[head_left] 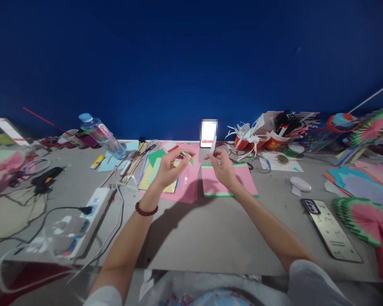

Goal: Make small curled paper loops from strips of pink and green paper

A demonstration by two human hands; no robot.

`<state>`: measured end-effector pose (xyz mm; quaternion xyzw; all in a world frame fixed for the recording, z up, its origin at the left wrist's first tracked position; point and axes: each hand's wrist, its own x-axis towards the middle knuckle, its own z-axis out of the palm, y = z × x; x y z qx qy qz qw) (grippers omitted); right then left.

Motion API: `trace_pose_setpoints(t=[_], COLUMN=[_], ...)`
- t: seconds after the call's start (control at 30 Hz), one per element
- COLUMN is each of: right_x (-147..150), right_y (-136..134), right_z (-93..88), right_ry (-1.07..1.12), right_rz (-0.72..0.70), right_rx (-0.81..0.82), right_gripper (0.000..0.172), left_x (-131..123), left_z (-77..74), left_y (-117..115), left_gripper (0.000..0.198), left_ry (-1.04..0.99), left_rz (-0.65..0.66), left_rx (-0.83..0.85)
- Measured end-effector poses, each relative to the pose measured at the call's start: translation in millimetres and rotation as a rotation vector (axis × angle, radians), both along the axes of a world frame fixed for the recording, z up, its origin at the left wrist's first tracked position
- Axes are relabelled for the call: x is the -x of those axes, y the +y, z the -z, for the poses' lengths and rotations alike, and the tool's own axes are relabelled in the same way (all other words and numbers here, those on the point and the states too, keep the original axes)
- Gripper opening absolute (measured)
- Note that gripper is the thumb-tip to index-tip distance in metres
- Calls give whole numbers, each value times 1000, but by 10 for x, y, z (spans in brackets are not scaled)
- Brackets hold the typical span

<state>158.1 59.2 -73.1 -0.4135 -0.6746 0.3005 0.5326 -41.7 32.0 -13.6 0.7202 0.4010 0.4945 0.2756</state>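
My left hand (170, 166) is raised over the stack of coloured paper sheets (178, 180), fingers curled and pinching a small pale green paper piece (189, 156). My right hand (221, 166) is held up beside it, fingers closed on a small white stick-like object (213, 144) that points upward. Below my right hand lies a pink sheet with green edges (228, 182) on the grey table (210, 233). A dark bead bracelet is on my left wrist.
A phone (330, 229) lies at the right, a white oval object (300, 183) beyond it. Folded paper fans (364, 219) are at far right. A power strip (79, 223) with cables, a glue gun (46, 176) and a water bottle (102, 135) are at left. Red cups (276, 140) stand at the back.
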Motion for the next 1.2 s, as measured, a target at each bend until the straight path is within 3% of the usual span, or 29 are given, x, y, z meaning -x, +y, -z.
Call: trace_pose_setpoints(t=[0.2,0.37,0.57,0.77,0.93,1.07,1.2], right_x=[-28,-52,-56,-24,-35,-71,-97], right_y=[-245,-349,-366,-345,-274,-237,-243], right_z=[-79,-99,-270,-251,-150,-144,-182], right_ry=[38,83,155,168,160,146,107], right_rz=[-154,-228,-381,-402,-343,-302,-253], right_rx=[8,124,255,276,238,213,210], right_gripper=[9,15,16,30,30,30,41], left_x=[-167,-235,-247,-235,-266,-276,-269], left_z=[-125,-51,-2,-14,-7,-14,-29], left_y=[-188,-214,-203,-228,-232,-240,-244], left_gripper=[14,10,9,12,10,13,19], left_ry=[80,131,153,231,241,195,150], left_rz=[96,144,143,106,73,91,119], left_rx=[-185,-195,-192,-223,-268,-198,-84])
